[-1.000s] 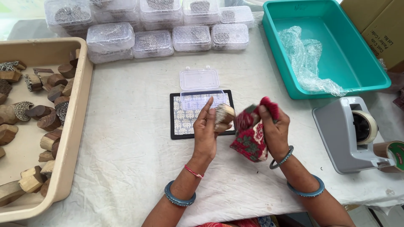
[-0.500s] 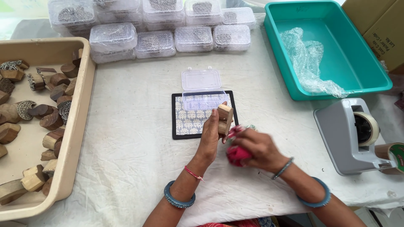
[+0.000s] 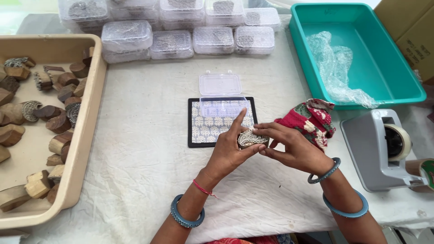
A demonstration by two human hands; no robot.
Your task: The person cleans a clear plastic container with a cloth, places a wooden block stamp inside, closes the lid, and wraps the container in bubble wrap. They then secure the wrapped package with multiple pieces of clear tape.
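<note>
On the counter (image 3: 149,180), at six o'clock of the patterned tray (image 3: 195,135), your left hand (image 3: 228,153) and right hand (image 3: 294,151) both close fingers round the carved wooden stamp (image 3: 252,138). It looks rigid and light; hold its plain sides, sparing the carved face.

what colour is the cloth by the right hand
Red with green and cream patches, the cloth shows in the head view.

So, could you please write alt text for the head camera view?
Both hands, left hand and right hand, hold a carved wooden stamp block over a white-clothed table. A red patterned cloth is tucked in the right hand, near an open clear box.
</note>
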